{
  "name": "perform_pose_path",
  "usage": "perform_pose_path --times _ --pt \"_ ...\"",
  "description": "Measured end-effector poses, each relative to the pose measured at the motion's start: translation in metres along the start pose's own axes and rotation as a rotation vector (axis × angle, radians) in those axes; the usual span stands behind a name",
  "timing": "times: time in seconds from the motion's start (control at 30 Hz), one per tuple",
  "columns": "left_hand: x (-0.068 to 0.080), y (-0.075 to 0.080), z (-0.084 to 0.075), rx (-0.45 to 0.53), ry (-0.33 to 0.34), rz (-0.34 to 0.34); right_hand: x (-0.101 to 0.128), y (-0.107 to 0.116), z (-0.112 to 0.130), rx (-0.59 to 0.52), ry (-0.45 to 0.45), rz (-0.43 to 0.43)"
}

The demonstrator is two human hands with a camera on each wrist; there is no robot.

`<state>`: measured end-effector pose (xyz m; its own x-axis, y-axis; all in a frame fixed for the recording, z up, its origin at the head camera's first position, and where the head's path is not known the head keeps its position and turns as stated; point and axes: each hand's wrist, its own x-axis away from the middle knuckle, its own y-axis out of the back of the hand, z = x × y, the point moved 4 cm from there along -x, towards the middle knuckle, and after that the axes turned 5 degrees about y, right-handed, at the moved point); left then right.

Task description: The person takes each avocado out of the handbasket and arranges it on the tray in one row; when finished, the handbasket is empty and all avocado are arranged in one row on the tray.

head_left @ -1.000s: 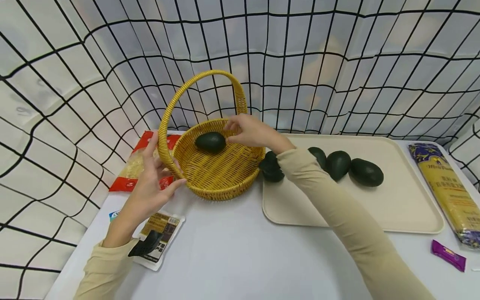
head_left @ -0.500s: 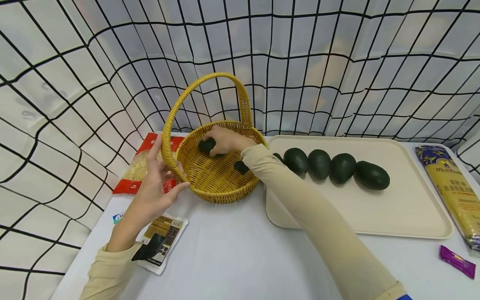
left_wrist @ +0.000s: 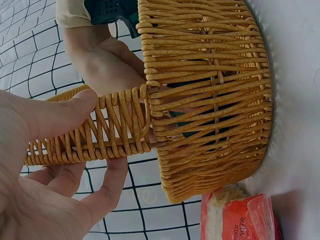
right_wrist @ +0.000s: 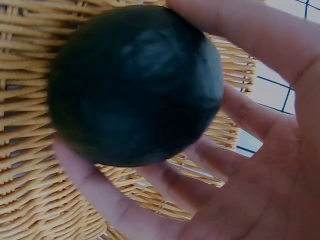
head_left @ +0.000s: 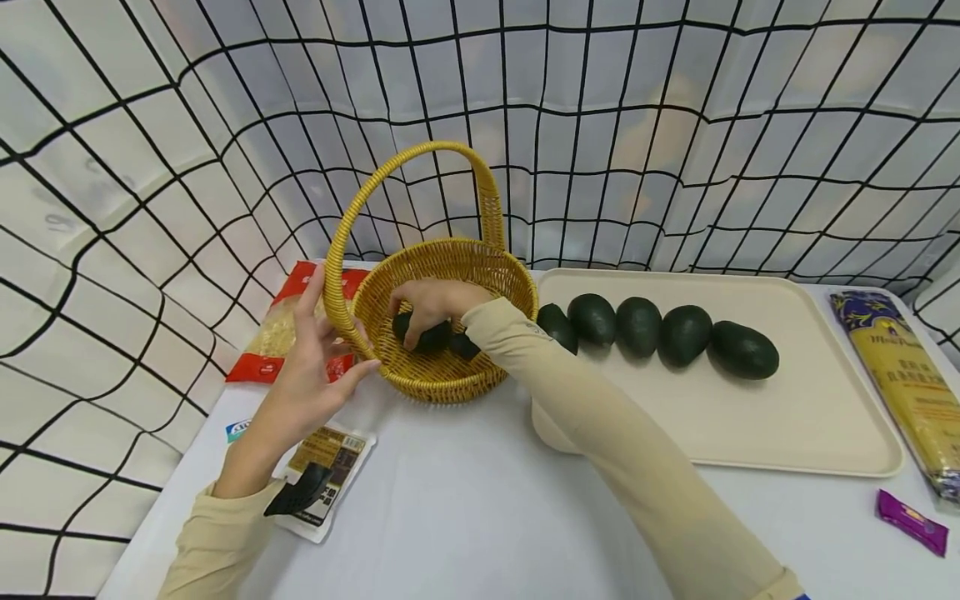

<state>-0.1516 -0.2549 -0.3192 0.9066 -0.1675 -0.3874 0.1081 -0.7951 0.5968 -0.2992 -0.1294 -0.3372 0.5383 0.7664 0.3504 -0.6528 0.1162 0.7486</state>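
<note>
Five avocados [head_left: 660, 333] are lying in a row on the cream tray [head_left: 825, 433], while a sixth avocado [head_left: 427, 335] is sitting low inside the wicker basket [head_left: 450, 375] — clasped by the right hand [head_left: 431, 302], whose fingers [right_wrist: 125, 210] are curling round it. A second ago that hand was hovering at the far rim with the fruit lying loose; now it is reaching down into the bowl and gripping it, so the avocado is looking ready to be lifted or shifted. The left hand [head_left: 315, 367] is steadying the basket — thumb [left_wrist: 55, 112] and fingers pinching the handle [left_wrist: 90, 132] at its base. Beside it, a red packet [head_left: 281, 337] and a dark-labelled pouch [head_left: 322, 475] are lying on the table [head_left: 465, 517].
</note>
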Motion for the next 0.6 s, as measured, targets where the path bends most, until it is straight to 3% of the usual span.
perform_pose_path --times 0.17,0.3,0.47,0.6 --pt "0.0 -0.002 -0.002 0.004 0.012 0.005 0.016 0.004 0.007 0.057 0.026 0.06" --pt "0.0 -0.004 -0.002 0.012 0.013 0.012 0.047 0.019 0.016 0.135 0.146 0.048" --pt "-0.002 -0.004 -0.002 0.011 0.007 0.016 0.119 0.039 0.01 0.181 0.315 -0.079" --pt "0.0 -0.001 -0.002 -0.002 0.007 0.006 0.189 0.046 -0.021 0.161 0.383 -0.172"
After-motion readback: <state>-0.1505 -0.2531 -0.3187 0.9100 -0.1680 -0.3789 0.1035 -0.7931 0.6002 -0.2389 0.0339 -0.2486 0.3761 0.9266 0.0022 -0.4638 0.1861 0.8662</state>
